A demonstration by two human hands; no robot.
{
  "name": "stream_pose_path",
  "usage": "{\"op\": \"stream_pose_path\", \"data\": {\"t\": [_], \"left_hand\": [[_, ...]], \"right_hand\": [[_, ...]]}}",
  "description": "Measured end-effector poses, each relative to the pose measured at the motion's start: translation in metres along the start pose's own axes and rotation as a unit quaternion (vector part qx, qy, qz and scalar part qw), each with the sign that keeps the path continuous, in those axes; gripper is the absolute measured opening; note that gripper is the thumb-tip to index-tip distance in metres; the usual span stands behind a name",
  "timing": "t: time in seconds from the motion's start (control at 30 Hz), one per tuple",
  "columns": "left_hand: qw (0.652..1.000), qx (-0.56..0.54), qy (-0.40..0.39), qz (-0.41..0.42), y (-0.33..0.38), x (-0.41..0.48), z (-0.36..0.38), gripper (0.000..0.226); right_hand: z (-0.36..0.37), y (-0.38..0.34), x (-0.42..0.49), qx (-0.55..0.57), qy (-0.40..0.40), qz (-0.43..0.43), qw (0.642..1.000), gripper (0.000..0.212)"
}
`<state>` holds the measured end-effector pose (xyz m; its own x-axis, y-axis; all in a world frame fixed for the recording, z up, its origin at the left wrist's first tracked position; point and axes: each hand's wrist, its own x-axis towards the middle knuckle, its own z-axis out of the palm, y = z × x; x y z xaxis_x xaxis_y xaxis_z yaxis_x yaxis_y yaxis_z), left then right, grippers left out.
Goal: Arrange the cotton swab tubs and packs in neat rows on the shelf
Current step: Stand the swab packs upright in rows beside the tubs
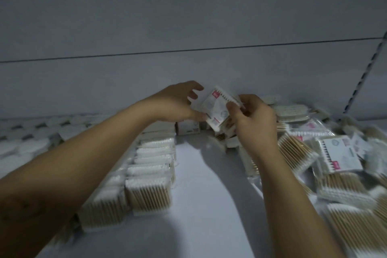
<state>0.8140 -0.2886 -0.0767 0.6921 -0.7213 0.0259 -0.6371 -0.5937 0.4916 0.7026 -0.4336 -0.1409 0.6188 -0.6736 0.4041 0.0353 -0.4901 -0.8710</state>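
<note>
Both hands hold one flat cotton swab pack [216, 107] with a white label and a pink mark, tilted above the back of the shelf [201, 184]. My left hand [178, 104] pinches its left edge with thumb below and fingers spread above. My right hand [253, 119] grips its right side, fingers curled round it. A neat row of packs [150, 174] with wooden sticks runs front to back under my left forearm. A loose heap of packs [335, 153] lies to the right.
Round white tubs [25, 142] stand in rows at the far left. A small box [188, 129] sits at the back under the held pack. The grey back wall [188, 27] and a slotted upright [364, 77] bound the shelf.
</note>
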Motion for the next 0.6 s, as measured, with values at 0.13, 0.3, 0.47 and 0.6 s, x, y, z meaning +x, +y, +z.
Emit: {"op": "stream_pose_path", "data": {"t": [0.13, 0.3, 0.47, 0.6], "left_hand": [[0.994, -0.099, 0.036, -0.012, 0.004, -0.02, -0.002, 0.08], [0.992, -0.066, 0.098, -0.036, -0.002, -0.029, -0.006, 0.083], [0.995, 0.051, 0.078, 0.046, 0.005, -0.034, -0.006, 0.079], [0.975, 0.209, 0.048, 0.057, 0.009, -0.022, 0.003, 0.037]], "right_hand": [[0.007, -0.005, -0.007, 0.018, -0.029, -0.017, 0.999, 0.027], [0.013, -0.008, -0.012, -0.006, -0.045, -0.04, 0.998, 0.019], [0.016, -0.005, -0.016, -0.134, -0.084, -0.122, 0.98, 0.026], [0.018, -0.004, -0.017, -0.142, -0.085, -0.145, 0.975, 0.033]]}}
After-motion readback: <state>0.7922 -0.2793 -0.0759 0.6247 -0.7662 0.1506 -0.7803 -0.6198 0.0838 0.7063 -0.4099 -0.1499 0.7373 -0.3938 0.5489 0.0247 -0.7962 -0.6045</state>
